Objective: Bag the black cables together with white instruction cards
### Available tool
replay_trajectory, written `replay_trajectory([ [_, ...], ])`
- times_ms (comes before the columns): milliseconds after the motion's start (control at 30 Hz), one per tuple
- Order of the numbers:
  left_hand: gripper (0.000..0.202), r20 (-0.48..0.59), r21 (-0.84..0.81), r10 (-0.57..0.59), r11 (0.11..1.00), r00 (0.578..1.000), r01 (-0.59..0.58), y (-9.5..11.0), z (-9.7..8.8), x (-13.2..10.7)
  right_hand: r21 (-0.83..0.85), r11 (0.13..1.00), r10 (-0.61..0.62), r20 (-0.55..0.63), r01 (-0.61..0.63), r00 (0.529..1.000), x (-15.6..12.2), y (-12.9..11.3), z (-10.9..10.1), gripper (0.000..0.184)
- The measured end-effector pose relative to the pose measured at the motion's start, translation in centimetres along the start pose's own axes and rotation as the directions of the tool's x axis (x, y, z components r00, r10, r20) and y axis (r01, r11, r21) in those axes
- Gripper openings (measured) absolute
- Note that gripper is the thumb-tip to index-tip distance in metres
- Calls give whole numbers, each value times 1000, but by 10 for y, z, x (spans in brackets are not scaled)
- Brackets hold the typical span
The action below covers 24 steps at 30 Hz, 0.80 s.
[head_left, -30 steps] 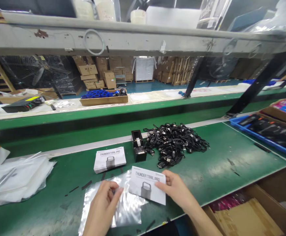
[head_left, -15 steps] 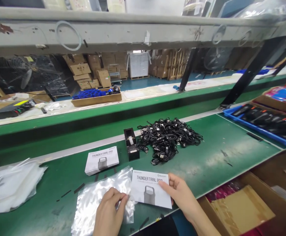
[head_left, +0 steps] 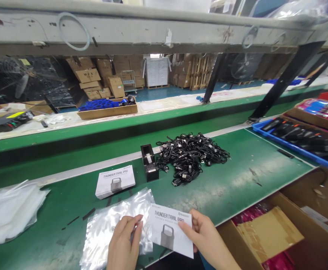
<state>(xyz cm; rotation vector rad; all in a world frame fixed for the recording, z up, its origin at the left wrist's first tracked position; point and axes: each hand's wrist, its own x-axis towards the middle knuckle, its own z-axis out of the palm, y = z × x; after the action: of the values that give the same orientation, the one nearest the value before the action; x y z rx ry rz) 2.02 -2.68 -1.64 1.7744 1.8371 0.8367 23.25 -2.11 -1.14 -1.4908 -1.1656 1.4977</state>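
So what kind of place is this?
Most likely a factory packing line: a long green bench, a heap of bundled black cables on it, and stacked cartons behind.

The frame's bottom edge crops the left hand (head_left: 124, 243), which hides part of the clear bag (head_left: 110, 225), and the right hand (head_left: 206, 240), and fine print on the leaflet (head_left: 168, 236) is illegible.

Right hand (head_left: 206, 236) is holding a booklet (head_left: 170, 234) by its right edge, left hand (head_left: 123, 243) is pinching the bag (head_left: 110, 228) mouth beside it. More booklets (head_left: 115, 181), tape dispenser (head_left: 149, 168), cable pile (head_left: 190, 155) are lying behind on the table (head_left: 237, 180).
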Motion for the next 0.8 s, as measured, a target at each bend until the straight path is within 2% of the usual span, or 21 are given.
replay_trajectory([
  [133,22,-32,-3,14,1000,999,-14,-3,2,-2,-120,991,71,72,-62,995,2,-4,-2,19],
  [400,18,-55,29,96,995,994,-95,-1,1,-1,-249,968,6,73,13,997,17,-10,-10,18],
  [500,18,-54,41,128,991,990,-126,-2,2,-2,-204,979,24,90,-5,996,15,-5,-13,20],
  [633,20,-60,41,148,988,987,-146,-4,4,-2,-129,992,18,44,-12,999,10,0,-8,24],
  [800,22,-46,52,150,988,988,-148,-4,3,-2,-118,993,41,192,-18,980,8,-4,-3,22],
])
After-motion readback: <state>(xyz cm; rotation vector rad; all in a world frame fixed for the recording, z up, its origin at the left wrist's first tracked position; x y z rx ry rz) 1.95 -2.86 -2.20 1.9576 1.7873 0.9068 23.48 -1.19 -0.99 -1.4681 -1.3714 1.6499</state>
